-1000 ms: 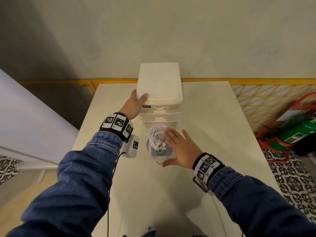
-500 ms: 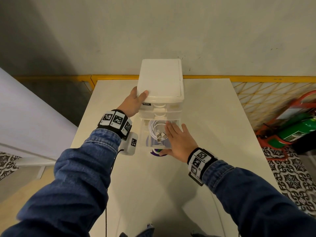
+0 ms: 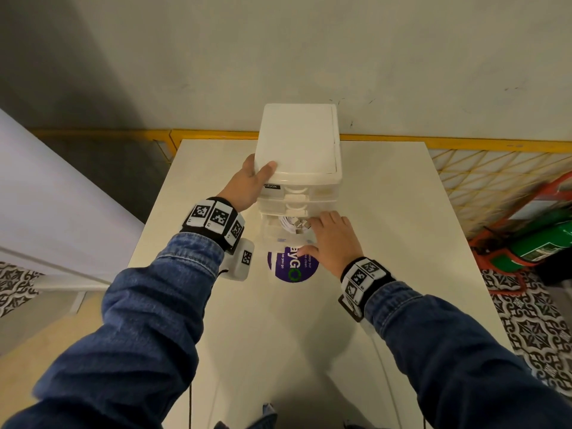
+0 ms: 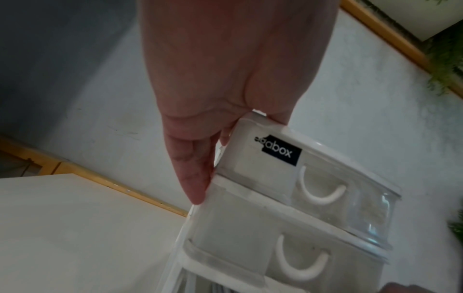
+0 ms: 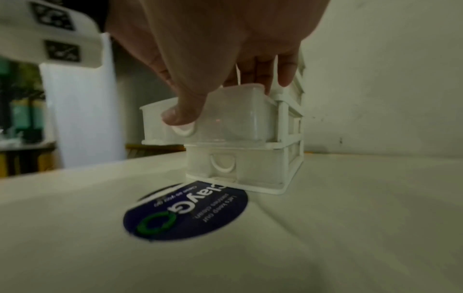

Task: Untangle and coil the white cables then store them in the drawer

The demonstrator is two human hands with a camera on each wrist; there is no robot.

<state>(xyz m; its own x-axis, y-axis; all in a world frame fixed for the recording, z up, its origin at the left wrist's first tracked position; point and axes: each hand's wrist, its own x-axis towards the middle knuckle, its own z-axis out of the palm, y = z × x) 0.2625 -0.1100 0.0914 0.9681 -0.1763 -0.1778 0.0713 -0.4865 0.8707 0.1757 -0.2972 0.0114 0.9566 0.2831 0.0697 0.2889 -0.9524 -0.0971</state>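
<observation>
Coiled white cables (image 3: 291, 226) lie in the part-open third drawer (image 5: 225, 117) of the plastic drawer unit (image 3: 298, 150), its slide axis running away from the person; right hand (image 3: 332, 243), nearer, flat-fingered against its front; left hand (image 3: 247, 184) grips the unit's top left corner.

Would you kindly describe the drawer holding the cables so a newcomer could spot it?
On the white table by the wall stands a small white drawer unit. The open drawer is third from its top, with a coiled white cable inside; the others are shut.
</observation>
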